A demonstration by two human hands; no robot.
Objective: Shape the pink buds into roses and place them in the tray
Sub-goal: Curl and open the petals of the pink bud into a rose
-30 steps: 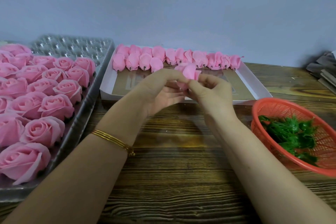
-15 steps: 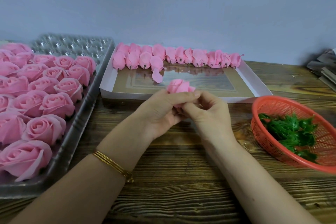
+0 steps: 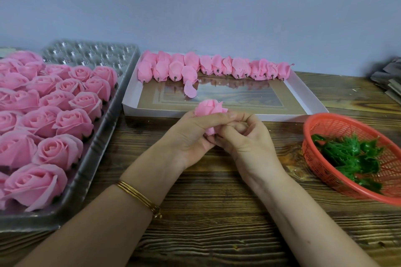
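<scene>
A pink bud (image 3: 209,108) is held upright between both hands over the wooden table, just in front of the white box. My left hand (image 3: 193,136) grips its lower part with thumb across the front. My right hand (image 3: 245,138) pinches its base from the right; the bud's base is hidden by fingers. Several unshaped pink buds (image 3: 214,67) lie in a row at the far end of the white box (image 3: 303,102). Several finished pink roses (image 3: 65,123) fill the silver plastic tray (image 3: 95,154) at left.
A loose pink petal (image 3: 190,90) lies in the white box. A red mesh basket (image 3: 325,175) with green leaf pieces (image 3: 351,154) stands at right. Grey stacked sheets (image 3: 388,82) sit at the far right. The tray's far rows (image 3: 91,52) hold no roses.
Both hands drew the bud back from over the box toward me and lowered it. One petal now lies loose in the box.
</scene>
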